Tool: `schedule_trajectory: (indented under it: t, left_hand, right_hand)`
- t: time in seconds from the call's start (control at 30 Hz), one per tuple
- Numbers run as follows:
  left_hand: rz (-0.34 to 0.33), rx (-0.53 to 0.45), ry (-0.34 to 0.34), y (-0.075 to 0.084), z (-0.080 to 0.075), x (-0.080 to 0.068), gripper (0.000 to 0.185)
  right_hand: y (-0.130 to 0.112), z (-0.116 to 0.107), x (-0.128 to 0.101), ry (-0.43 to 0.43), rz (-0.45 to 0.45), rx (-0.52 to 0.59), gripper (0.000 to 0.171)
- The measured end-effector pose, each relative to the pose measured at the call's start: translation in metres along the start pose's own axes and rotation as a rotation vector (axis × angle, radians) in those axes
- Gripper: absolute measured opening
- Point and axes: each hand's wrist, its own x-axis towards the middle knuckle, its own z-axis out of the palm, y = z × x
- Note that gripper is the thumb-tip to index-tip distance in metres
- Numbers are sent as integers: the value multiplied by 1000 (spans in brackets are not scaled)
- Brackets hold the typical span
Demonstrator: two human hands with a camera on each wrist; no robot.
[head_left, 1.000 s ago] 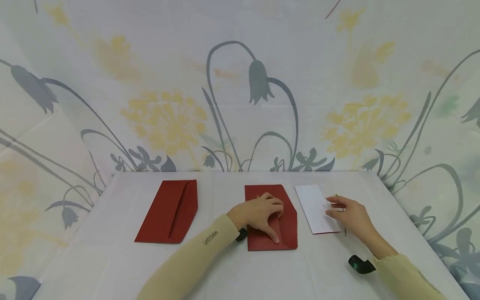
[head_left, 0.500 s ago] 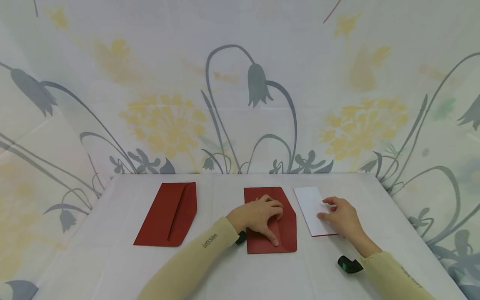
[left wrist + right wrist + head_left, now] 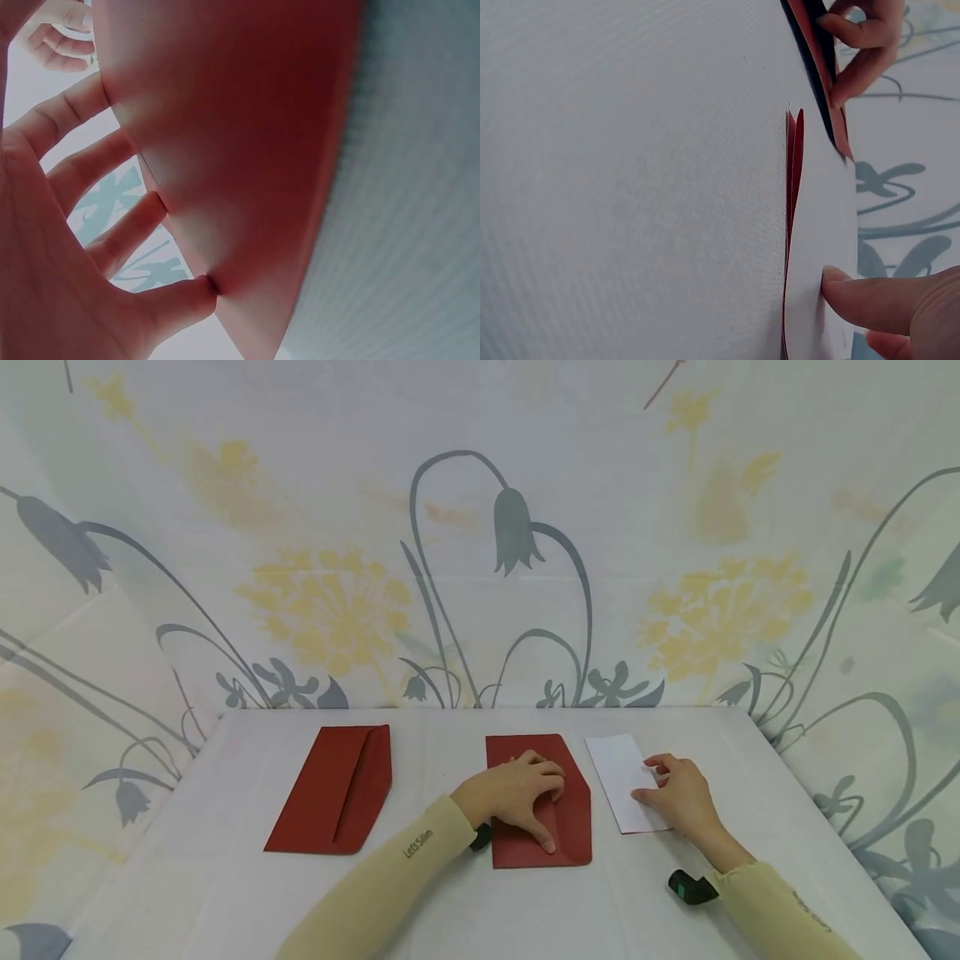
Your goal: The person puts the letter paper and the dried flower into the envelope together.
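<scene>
A red envelope (image 3: 575, 814) lies in the middle of the table with its flap side to the right. On it rests my left hand (image 3: 513, 789), fingers spread; in the left wrist view the fingertips (image 3: 202, 292) touch the red paper. Right of it lies a white rectangular card (image 3: 617, 772), with red showing along its near edge. My right hand (image 3: 684, 793) is at the card's right side, fingers gently bent. The right wrist view shows the thumb (image 3: 870, 300) touching the white surface. A small pale bit between that hand's fingers is too unclear to name.
Another red envelope (image 3: 318, 797), its flap raised a little, lies at the left on the white-covered table (image 3: 450, 910). Black camera housings are at the wrists, the right one (image 3: 692, 888) plainly visible. A flower-printed cloth (image 3: 480, 610) hangs behind and at both sides.
My right hand has moved left, further over the white card. My left hand stays on the middle envelope. The head view has shifted slightly.
</scene>
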Motion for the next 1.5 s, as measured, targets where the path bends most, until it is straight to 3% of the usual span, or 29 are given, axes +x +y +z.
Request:
schedule_trajectory:
  t: [0.33,0.8,1.13,1.5]
  left_hand:
    - [-6,4,-1,0,2,-2,59]
    - [-7,-11,10,-1,3,-2,58]
    - [12,-6,29,0,2,0,60]
    - [29,12,49,-1,1,1,61]
  right_hand:
    - [7,3,-2,1,29,71,43]
    - [7,0,-4,66,-11,85,31]
    - [12,-9,-7,-2,6,83,18]
    - [-2,-16,-12,24,13,165,14]
